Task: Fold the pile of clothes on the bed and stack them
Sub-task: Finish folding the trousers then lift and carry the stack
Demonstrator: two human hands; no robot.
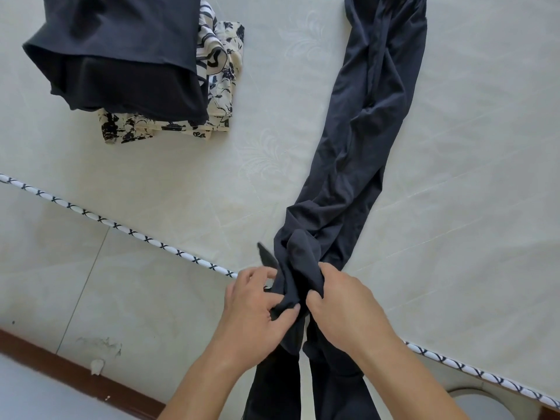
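Stack (121, 65), far left on bed (454, 177): dark folded garments over floral and striped pieces; judged done. Dark leggings (357, 140) unfolded, stretched lengthwise across bed, near end bunched at mattress edge. Left hand (254, 301) pinches bunched end; right hand (345, 301) grips same end alongside. Both forearms reach forward, hands nearly touching.

The long trousers (357, 153) running from twelve to six o'clock are plain dark navy. At ten o'clock, a black top (121, 50) lies over a cream cloth (224, 86) printed with black flowers and stripes. The bed (454, 177) is pale cream with a faint leaf pattern; its edging (121, 228) is white with black crosses.
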